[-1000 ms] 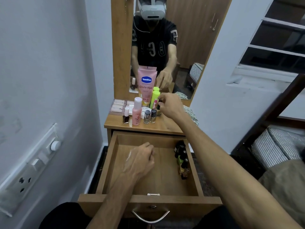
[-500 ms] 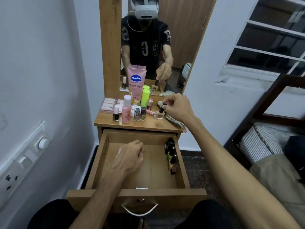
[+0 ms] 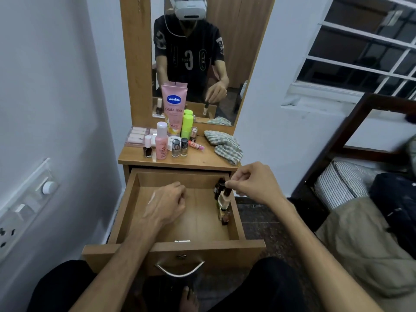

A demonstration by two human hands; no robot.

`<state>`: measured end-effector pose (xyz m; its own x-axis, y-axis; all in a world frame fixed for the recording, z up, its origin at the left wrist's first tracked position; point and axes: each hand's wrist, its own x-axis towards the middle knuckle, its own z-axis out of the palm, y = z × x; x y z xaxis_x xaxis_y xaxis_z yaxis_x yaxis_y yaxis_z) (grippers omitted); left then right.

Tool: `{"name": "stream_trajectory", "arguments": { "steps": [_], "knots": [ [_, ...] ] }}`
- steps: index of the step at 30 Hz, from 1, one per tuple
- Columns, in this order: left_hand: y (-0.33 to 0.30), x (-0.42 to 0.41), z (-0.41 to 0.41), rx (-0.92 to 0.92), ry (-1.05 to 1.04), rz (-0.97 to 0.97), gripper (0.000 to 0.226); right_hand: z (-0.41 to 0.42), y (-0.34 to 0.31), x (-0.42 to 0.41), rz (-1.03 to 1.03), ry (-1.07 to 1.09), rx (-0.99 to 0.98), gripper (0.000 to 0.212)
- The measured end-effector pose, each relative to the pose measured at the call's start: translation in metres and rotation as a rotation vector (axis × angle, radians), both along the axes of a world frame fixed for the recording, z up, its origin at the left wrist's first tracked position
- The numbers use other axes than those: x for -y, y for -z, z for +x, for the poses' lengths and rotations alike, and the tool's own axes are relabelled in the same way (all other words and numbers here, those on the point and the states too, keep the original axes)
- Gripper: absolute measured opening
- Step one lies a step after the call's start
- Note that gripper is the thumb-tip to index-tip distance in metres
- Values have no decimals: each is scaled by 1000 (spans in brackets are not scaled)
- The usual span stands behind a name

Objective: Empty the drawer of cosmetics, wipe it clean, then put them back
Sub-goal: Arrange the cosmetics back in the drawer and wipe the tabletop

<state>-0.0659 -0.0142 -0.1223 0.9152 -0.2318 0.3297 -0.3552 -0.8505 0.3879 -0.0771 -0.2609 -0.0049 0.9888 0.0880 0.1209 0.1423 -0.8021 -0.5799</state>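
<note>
Two bare hands work over the open light-brown wooden drawer [image 3: 121,212] of a small dressing table [image 3: 202,162]. A tall mirror in a wooden frame [image 3: 135,64] stands at the back of the table and shows the person in a dark shirt. The drawer is pulled far out, and a curved metal handle [image 3: 179,269] is on its front panel.

On the table top, at the right, lies a crumpled green-and-white checked cloth [image 3: 225,144]. At the left stand the cosmetics, close together: a large pink Vaseline tube [image 3: 173,106] standing on its cap against the mirror, a lime-green bottle [image 3: 186,126] just beside it, a pink bottle with a white cap [image 3: 161,144], a flat pack of pale pink items [image 3: 138,136] behind, a dark nail polish with a white cap [image 3: 147,147], and two small silver-grey polish bottles [image 3: 179,147].

The left hand [image 3: 166,204] rests inside the drawer on its floor; the fingers are curled under, and I cannot tell if they hold anything. The right hand [image 3: 254,184] is above the right side of the drawer and pinches, with thumb and fingertips, the dark cap of a small pale bottle [image 3: 225,198]. Under it, along the right wall of the drawer, stands a row of small dark-capped bottles [image 3: 222,212], touching each other.
</note>
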Motion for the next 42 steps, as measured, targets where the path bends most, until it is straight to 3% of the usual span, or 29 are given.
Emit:
{"name": "stream_trajectory", "arguments": {
  "steps": [16,26,30,33,39,42],
  "knots": [
    [2,-1,-2,-3,24,5,14,-30,69,8,-200,67,-64,29],
    [1,-1,-1,-17,44,-4,14,-32,75,7,-243,93,-80,25],
    [1,0,-1,-19,36,-10,14,-31,67,6,-274,75,-81,32],
    [2,1,0,-8,31,-25,15,-20,49,-5,-266,39,-32,34],
    [4,1,2,-24,37,-43,13,50,13,-49,-86,61,145,9],
    [5,1,4,-17,35,-42,12,98,8,-76,-81,94,215,12]
  ]
}}
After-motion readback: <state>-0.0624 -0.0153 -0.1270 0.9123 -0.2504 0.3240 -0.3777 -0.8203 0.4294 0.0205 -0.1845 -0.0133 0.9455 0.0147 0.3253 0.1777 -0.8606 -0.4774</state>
